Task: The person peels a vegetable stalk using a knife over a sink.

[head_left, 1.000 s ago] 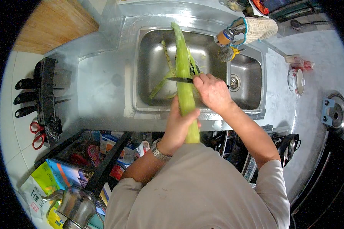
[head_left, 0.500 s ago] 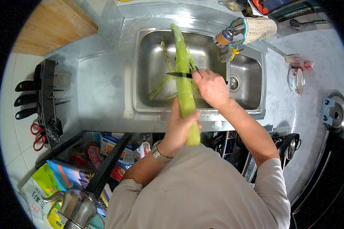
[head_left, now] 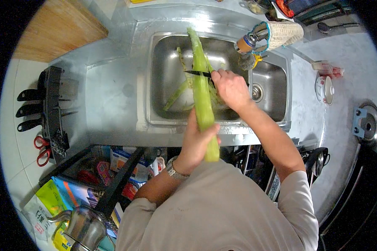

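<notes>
Knife in my right grip, folded tight, I appear mid-peel on a green stalk slanting over the sink; my left grip wraps its near end. Another stroke calls for a shallow blade, steady hold.

The right hand has moved forward, away from the body, carrying the knife with it. The blade now crosses the green vegetable stalk closer to its far tip, leaving a longer stretch between blade and left hand. Its point, earlier over the spot where two peelings meet, now lies beyond it. The sink appears slightly lower in view.
</notes>
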### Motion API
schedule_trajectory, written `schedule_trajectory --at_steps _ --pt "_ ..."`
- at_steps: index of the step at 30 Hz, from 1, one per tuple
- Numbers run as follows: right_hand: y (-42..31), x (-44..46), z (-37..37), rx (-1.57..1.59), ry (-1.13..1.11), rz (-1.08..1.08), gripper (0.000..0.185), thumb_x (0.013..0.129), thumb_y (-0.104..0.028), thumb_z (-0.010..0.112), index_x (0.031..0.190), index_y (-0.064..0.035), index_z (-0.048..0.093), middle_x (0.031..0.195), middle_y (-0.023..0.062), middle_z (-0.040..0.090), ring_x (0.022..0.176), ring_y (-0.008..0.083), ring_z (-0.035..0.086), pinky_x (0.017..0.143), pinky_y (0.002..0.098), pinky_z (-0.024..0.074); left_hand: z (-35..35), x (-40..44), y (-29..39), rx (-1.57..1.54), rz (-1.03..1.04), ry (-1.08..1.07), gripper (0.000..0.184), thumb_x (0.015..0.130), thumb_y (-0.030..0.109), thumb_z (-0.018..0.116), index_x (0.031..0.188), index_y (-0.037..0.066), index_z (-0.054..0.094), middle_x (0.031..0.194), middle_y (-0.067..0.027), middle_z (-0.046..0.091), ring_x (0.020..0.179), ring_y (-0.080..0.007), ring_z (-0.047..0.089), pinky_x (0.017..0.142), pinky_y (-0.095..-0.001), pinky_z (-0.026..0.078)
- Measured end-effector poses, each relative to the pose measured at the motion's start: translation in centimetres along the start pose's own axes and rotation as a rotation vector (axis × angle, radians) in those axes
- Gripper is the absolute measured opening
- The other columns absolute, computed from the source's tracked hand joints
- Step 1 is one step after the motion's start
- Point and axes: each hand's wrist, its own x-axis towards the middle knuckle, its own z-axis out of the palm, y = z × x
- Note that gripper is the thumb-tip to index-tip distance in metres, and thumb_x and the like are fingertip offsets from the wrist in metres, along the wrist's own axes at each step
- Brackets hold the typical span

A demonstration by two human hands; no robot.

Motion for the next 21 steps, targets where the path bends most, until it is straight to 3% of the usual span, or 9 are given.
schedule_trajectory --at_steps 7,10,12,13,15,16,18,19,21 --pt "2.6 1.3 2.1 -0.129 -0.014 0.024 0.01 0.081 -0.01 0.056 0.09 -0.0075 0.057 0.082 0.0096 0.064 0.077 0.025 0.068 0.06 0.0357 0.0563 -0.1 -0.2 -0.5 0.021 0.033 0.01 0.062 0.09 0.008 0.064 0.142 0.017 0.033 0.091 -0.0017 0.055 0.065 -0.0142 0.059 0.058 -0.0301 0.053" --pt "3.8 1.1 3.4 -0.049 0.036 0.15 0.009 0.084 -0.013 0.056 0.091 -0.0061 0.057 0.082 0.0134 0.066 0.079 0.0285 0.069 0.062 0.0415 0.0563 -0.1 -0.3 -0.3 0.051 0.039 -0.001 0.062 0.089 0.008 0.064 0.142 0.017 0.033 0.091 -0.0016 0.056 0.066 -0.014 0.059 0.058 -0.0297 0.053" --pt "3.9 0.7 3.7 0.242 -0.11 0.486 0.02 0.09 -0.022 0.056 0.094 -0.0035 0.06 0.084 0.0199 0.068 0.083 0.0354 0.068 0.069 0.0458 0.0545 0.0 -0.2 -0.2 0.064 0.025 0.016 0.062 0.089 0.007 0.063 0.142 0.017 0.033 0.092 -0.0018 0.056 0.067 -0.0139 0.059 0.058 -0.0294 0.052" --pt "3.6 0.5 3.8 0.242 -0.109 0.484 0.02 0.09 -0.022 0.056 0.094 -0.0035 0.06 0.084 0.0199 0.068 0.083 0.0354 0.068 0.069 0.0458 0.0545 0.0 -0.2 -0.2 0.063 0.027 0.017 0.062 0.089 0.007 0.063 0.142 0.017 0.033 0.092 -0.0018 0.056 0.067 -0.0139 0.059 0.058 -0.0294 0.052" --pt "2.5 -0.2 3.7 0.78 -0.035 0.657 0.033 0.093 -0.034 0.058 0.098 -0.0019 0.063 0.081 0.0234 0.067 0.082 0.0348 0.068 0.073 0.0445 0.0523 0.0 -0.1 -0.5 0.066 0.044 0.033 0.062 0.089 0.007 0.063 0.142 0.017 0.032 0.095 -0.0024 0.057 0.067 -0.0139 0.059 0.058 -0.0294 0.052" --pt "1.5 0.0 2.9 0.779 -0.036 0.658 0.033 0.093 -0.034 0.058 0.098 -0.0019 0.063 0.081 0.0234 0.067 0.082 0.0348 0.068 0.073 0.0445 0.0523 -0.1 0.1 -0.7 0.065 0.043 0.032 0.062 0.089 0.007 0.063 0.142 0.017 0.032 0.095 -0.0024 0.057 0.067 -0.0139 0.059 0.058 -0.0294 0.052" --pt "-0.6 0.3 1.6 1.016 -0.164 0.595 0.033 0.093 -0.032 0.063 0.098 -0.0002 0.061 0.08 0.0053 0.063 0.067 0.0164 0.056 0.062 0.0331 0.0462 -0.4 0.4 -1.5 0.088 0.05 0.057 0.065 0.089 0.007 0.063 0.144 0.016 0.03 0.097 -0.003 0.057 0.069 -0.0139 0.059 0.059 -0.0295 0.053" --pt "-0.8 0.3 2.0 1.018 -0.161 0.603 0.033 0.093 -0.032 0.063 0.098 -0.0002 0.061 0.08 0.0053 0.063 0.067 0.0164 0.056 0.062 0.0331 0.0462 -0.4 0.5 -1.8 0.094 0.045 0.053 0.065 0.089 0.007 0.063 0.144 0.016 0.03 0.097 -0.003 0.057 0.069 -0.0139 0.059 0.059 -0.0295 0.053" --pt "-0.9 0.6 2.9 1.332 -0.236 0.66 0.026 0.091 -0.028 0.065 0.096 -0.0032 0.061 0.078 0.001 0.062 0.062 0.0114 0.053 0.055 0.028 0.0426 -0.5 0.7 -1.9 0.119 0.098 0.06 0.069 0.089 0.007 0.064 0.146 0.016 0.027 0.097 -0.0036 0.057 0.069 -0.0143 0.059 0.061 -0.0299 0.054"
